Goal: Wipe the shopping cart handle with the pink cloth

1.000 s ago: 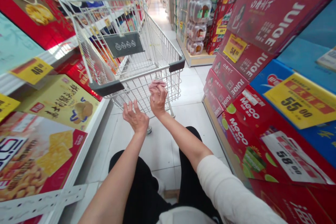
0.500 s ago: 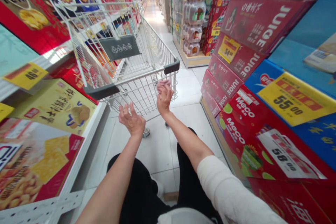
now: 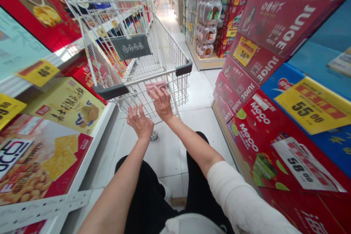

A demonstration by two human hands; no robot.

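Observation:
A wire shopping cart (image 3: pixel 175 53) stands in front of me, its near end facing my hands. My right hand (image 3: pixel 163 106) presses a folded pink cloth (image 3: pixel 155 85) against the wires of that end, just below the top rail. To the left and slightly lower, my left hand (image 3: pixel 140 121) has its fingers apart and loosely bent, close to the lower wires. Nothing shows in it; whether its fingertips touch the wires I cannot tell.
Shelves with boxed snacks, such as a yellow box (image 3: pixel 67 104), run along my left. Stacked red juice cartons (image 3: pixel 274 25) and a red drink box (image 3: pixel 263 142) line the right. Bottle packs (image 3: pixel 210 11) stand farther on. The tiled aisle (image 3: pixel 170 25) stretches ahead; distant people are visible.
My right hand has moved left across the wires, and the pink cloth, bunched before, now lies flatter under its fingers. My left hand has stayed nearly in place. The view has shifted slightly.

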